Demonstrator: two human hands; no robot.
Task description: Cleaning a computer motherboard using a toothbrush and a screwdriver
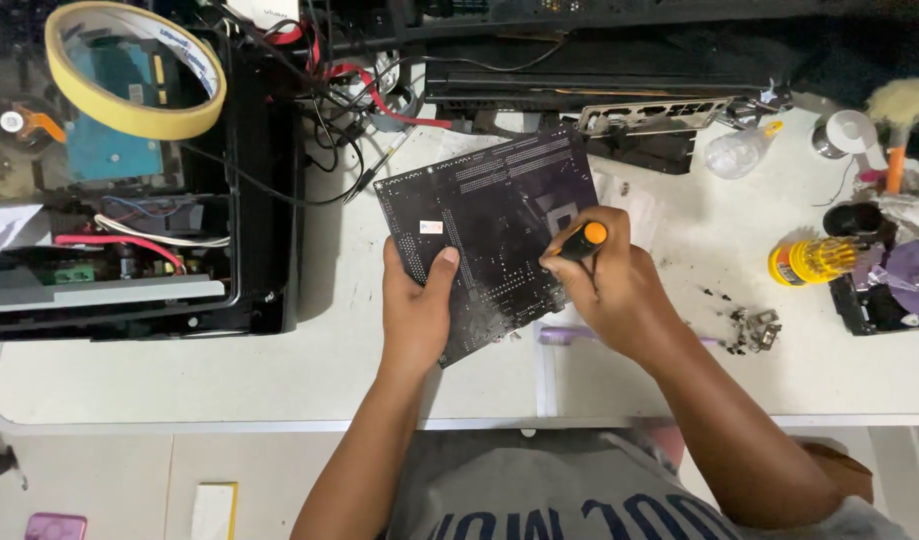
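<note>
Two hands: both on one flat black rectangular circuit board [490, 230]
Left hand [417, 305]: clamped on board's edge
Right hand [605, 285]: closed round orange-and-black-handled screwdriver [583, 240], tip on board

Computer repair workshop, opened black computer case [130, 200] with loose cables, bare circuit board [490, 220] on a scuffed white workbench [280, 370], roll of tape [135, 70], scattered screws [755, 330], yellow-handled screwdriver [815, 260], dusting brush [900, 120]

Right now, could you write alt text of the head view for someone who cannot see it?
A person's left hand steadies a dark circuit board on a white table while the right hand presses an orange-handled screwdriver onto it. An open computer case with a tape roll sits left; loose screws lie right.
</note>
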